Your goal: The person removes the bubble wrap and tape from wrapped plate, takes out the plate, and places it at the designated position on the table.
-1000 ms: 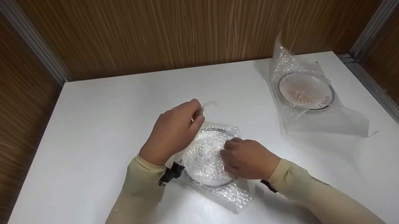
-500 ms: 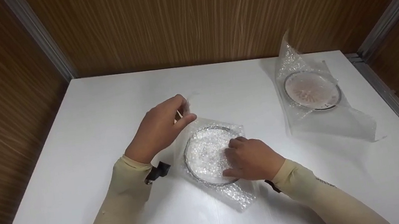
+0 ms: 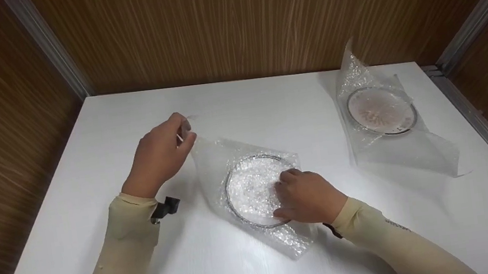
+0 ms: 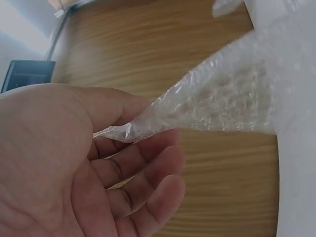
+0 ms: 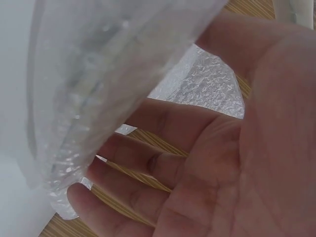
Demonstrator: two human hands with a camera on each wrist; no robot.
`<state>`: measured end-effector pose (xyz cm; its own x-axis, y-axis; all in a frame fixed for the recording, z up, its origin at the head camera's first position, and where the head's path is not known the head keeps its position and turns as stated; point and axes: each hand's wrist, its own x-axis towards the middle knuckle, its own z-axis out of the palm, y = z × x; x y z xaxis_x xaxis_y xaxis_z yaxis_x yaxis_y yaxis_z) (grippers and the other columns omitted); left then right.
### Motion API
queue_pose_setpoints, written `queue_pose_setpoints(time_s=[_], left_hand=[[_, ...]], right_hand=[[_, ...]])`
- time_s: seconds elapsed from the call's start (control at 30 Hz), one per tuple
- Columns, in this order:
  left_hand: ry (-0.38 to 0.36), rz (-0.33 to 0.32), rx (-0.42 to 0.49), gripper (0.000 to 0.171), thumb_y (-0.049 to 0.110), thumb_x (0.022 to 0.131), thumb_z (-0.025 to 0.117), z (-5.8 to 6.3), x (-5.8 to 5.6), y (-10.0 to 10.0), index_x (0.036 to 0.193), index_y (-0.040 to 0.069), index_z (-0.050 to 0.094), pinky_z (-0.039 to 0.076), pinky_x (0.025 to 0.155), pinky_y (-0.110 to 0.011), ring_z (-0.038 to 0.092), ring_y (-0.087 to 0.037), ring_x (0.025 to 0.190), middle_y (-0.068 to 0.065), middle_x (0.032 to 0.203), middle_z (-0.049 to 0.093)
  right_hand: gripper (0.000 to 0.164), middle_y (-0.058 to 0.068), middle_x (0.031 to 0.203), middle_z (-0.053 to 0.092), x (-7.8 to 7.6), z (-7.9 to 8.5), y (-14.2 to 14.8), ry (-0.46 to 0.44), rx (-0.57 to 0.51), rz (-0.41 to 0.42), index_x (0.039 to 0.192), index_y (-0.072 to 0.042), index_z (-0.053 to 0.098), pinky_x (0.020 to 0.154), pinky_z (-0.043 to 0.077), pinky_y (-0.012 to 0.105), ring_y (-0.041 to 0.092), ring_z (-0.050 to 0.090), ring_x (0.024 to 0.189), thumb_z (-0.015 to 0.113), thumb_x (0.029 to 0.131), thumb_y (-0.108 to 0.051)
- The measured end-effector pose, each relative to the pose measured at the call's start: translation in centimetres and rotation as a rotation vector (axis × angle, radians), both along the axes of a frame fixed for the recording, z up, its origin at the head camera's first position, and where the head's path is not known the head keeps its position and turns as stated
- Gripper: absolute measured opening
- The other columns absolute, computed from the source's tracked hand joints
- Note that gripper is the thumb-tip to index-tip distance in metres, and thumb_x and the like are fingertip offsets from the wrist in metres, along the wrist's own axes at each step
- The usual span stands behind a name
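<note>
One round, dark-rimmed item [image 3: 255,189] lies flat under clear bubble wrap [image 3: 210,164] near the middle of a white tabletop [image 3: 147,107]. A person's left hand [image 3: 155,155] pinches a wrap corner betw. thumb & index finger, w/ the other fingers loosely bent; that corner is raised, its flap stretching to the item's left side. The right hand [image 3: 310,198] rests on the item's right side, fingers spread & touching the wrap. Step in hand is prob. managing the loose flap while the item's steadied. Next move seems to call for a sure pinch on the corner & even pressure on the right, b/c a hard tug could slide the item.

Around: a second round item [image 3: 383,110], pinkish, sits in its own wrap sheet [image 3: 407,154] near the far right corner, well apart & prob. not in the way. Wood-grain wall panel [image 3: 221,28] rises behind the far edge. Main obstacle: the right hand hides part of the rim, & the wrap blurs what's beneath.
</note>
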<state>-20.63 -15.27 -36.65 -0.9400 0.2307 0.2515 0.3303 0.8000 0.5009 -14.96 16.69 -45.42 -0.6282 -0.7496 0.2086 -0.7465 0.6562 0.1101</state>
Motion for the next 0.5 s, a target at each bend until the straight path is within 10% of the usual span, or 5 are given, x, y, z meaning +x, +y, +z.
queue_pose_setpoints(time_s=[0.5], left_hand=[[-0.267, 0.087, -0.038, 0.047, 0.029, 0.105, 0.058, -2.3, -1.3, -4.8, 0.147, 0.009, 0.046, 0.054, 0.080, -0.046, 0.065, -0.030, 0.098, -0.016, 0.122, 0.067]], right_hand=[[0.042, 0.004, 0.081, 0.055, 0.1, 0.1, 0.0, -0.052, 0.013, -0.042, 0.077, -0.011, 0.060, 0.056, 0.053, 0.040, 0.025, 0.056, 0.073, 0.079, 0.082, -0.047]])
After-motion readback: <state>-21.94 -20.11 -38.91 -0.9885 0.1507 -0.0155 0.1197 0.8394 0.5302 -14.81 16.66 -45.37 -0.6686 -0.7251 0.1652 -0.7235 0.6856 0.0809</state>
